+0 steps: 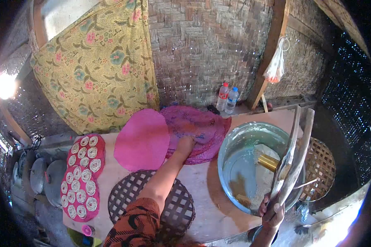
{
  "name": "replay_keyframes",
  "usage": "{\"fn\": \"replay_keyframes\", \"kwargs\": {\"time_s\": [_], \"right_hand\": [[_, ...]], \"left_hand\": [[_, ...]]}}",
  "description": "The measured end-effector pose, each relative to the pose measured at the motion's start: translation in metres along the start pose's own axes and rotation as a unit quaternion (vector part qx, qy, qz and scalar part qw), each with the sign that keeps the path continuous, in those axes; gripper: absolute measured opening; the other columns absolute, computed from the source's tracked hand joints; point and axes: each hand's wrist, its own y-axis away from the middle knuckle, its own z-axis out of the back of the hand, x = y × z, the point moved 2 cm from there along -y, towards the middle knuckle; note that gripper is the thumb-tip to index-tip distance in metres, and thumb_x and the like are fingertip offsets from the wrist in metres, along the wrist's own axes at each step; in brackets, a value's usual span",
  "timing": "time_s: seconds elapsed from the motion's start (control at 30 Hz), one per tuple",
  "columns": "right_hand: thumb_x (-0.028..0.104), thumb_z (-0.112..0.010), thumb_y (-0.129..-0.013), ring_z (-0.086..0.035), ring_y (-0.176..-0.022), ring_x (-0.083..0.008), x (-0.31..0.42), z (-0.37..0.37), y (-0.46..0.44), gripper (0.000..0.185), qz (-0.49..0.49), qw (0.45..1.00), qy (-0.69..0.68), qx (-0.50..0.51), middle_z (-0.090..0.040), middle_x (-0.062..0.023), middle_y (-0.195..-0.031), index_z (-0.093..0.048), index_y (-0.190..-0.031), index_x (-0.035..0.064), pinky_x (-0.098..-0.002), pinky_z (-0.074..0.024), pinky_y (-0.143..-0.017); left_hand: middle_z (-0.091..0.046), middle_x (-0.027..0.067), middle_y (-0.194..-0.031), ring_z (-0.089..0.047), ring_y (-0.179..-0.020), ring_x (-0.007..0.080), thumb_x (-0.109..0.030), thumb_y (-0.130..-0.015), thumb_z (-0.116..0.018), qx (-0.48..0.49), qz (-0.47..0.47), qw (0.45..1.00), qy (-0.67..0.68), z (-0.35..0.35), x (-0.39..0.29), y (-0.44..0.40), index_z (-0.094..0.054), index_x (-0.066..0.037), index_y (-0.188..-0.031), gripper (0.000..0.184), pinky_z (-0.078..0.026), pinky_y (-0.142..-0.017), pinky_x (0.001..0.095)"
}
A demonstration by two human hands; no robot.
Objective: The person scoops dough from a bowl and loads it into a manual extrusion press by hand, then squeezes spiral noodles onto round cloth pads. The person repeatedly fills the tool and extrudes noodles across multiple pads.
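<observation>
My right hand (273, 215) is wrapped round the lower end of a wooden press (290, 158) with two long handles. A brass cylinder (268, 162) sticks out from the press, over the big blue-green basin (223, 177). Inside that basin lie pale flour or dough (263, 181) and a yellowish piece (243, 200). My left hand (185, 145) reaches to a patterned purple cloth (208, 144) at the back of the table; its fingers are hidden in the cloth's folds. Left of the cloth lies a round pink sheet (142, 140).
Pink mats (97, 177) at the left carry several white noodle coils. A dark woven tray (121, 191) lies under my left forearm; another woven basket (323, 164) is right of the basin. Two bottles (231, 100) stand by the wall. A pink-lidded jar (87, 230) sits near the front edge.
</observation>
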Motion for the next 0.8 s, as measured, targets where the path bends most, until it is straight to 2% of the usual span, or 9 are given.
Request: {"fn": "replay_keyframes", "kwargs": {"time_s": [0.03,0.07,0.17,0.27,0.33,0.43,0.57,0.63,0.8], "right_hand": [[0.031,-0.067,-0.068,-0.049,-0.053,-0.0158,-0.003,0.006,-0.006,0.06,-0.009,1.0,-0.016,-0.013,-0.052,-0.0131,-0.083,-0.042,-0.106,-0.0067,-0.0253,-0.0369,-0.038],[0.034,-0.064,-0.075,-0.047,-0.056,-0.0136,-0.014,0.026,-0.012,0.062,-0.024,0.999,-0.018,0.038,-0.048,-0.0122,-0.088,-0.037,-0.126,0.0096,-0.0228,-0.0381,-0.04],[0.033,-0.064,-0.075,-0.047,-0.057,-0.0133,-0.019,0.031,-0.02,0.061,-0.059,0.996,-0.055,0.042,-0.048,-0.0122,-0.089,-0.037,-0.125,0.0096,-0.0229,-0.0384,-0.04],[0.031,-0.065,-0.074,-0.048,-0.056,-0.0139,-0.007,0.015,-0.022,0.053,-0.066,0.995,-0.071,0.037,-0.05,-0.0122,-0.087,-0.041,-0.113,0.0058,-0.024,-0.0389,-0.041],[0.032,-0.068,-0.071,-0.049,-0.056,-0.0143,-0.007,0.015,-0.022,0.051,-0.064,0.996,-0.046,0.044,-0.051,-0.0122,-0.087,-0.043,-0.104,0.002,-0.0239,-0.0385,-0.041],[0.036,-0.067,-0.071,-0.049,-0.056,-0.0139,-0.01,0.015,-0.019,0.057,-0.055,0.996,-0.015,0.062,-0.052,-0.013,-0.087,-0.043,-0.106,-0.002,-0.024,-0.0396,-0.04],[0.04,-0.068,-0.07,-0.048,-0.053,-0.0126,-0.009,0.005,-0.015,0.061,-0.01,0.997,0.042,0.059,-0.053,-0.0107,-0.081,-0.045,-0.104,-0.0058,-0.0238,-0.0384,-0.039],[0.041,-0.068,-0.072,-0.046,-0.053,-0.0111,-0.012,0.005,-0.012,0.063,0.006,0.996,0.06,0.071,-0.051,-0.0094,-0.084,-0.044,-0.109,-0.004,-0.0221,-0.0361,-0.039],[0.033,-0.052,-0.087,-0.043,-0.06,-0.0094,-0.023,-0.009,0.02,0.048,0.031,0.995,0.007,0.097,-0.047,-0.0086,-0.094,-0.039,-0.123,0.0034,-0.02,-0.0348,-0.043]], "left_hand": [[-0.062,0.0218,-0.087,-0.059,-0.084,0.0416,-0.022,-0.083,-0.058,-0.029,0.013,0.999,0.025,0.012,-0.01,-0.001,-0.057,-0.004,-0.094,0.021,-0.047,-0.071,0.0484],[-0.061,0.0225,-0.087,-0.06,-0.083,0.0402,-0.019,-0.084,-0.057,-0.084,0.002,0.993,0.083,0.029,-0.02,-0.007,-0.056,-0.004,-0.093,0.017,-0.046,-0.071,0.0476],[-0.059,0.0219,-0.086,-0.06,-0.077,0.0321,-0.013,-0.089,-0.053,-0.253,-0.008,0.944,0.211,0.118,-0.053,-0.009,-0.052,-0.003,-0.095,0.012,-0.046,-0.07,0.0419],[-0.061,0.0122,-0.08,-0.06,-0.073,0.0212,-0.012,-0.091,-0.05,-0.294,0.07,0.904,0.302,0.203,-0.07,0.031,-0.052,-0.003,-0.096,0.01,-0.047,-0.068,0.0357],[-0.057,0.0028,-0.086,-0.052,-0.081,0.0104,-0.012,-0.091,-0.051,-0.31,0.095,0.753,0.573,0.22,-0.041,0.056,-0.053,-0.003,-0.096,0.01,-0.043,-0.073,0.0283],[-0.058,0.0026,-0.098,-0.051,-0.09,0.0118,-0.018,-0.091,-0.053,-0.286,0.143,0.813,0.488,0.228,-0.001,0.117,-0.054,-0.003,-0.102,0.019,-0.041,-0.081,0.0288],[-0.058,0.0039,-0.096,-0.052,-0.087,0.0124,-0.02,-0.092,-0.051,-0.287,0.181,0.837,0.429,0.212,0.046,0.211,-0.054,-0.001,-0.104,0.023,-0.042,-0.079,0.029],[-0.057,0.0036,-0.089,-0.051,-0.083,0.0123,-0.02,-0.091,-0.054,-0.257,0.287,0.845,0.372,0.211,0.045,0.268,-0.055,-0.001,-0.1,0.021,-0.042,-0.074,0.028],[-0.059,0.0076,-0.095,-0.053,-0.086,0.0155,-0.019,-0.091,-0.05,-0.28,0.4,0.769,0.414,0.156,0.074,0.408,-0.052,0.001,-0.107,0.026,-0.044,-0.077,0.0307]]}}
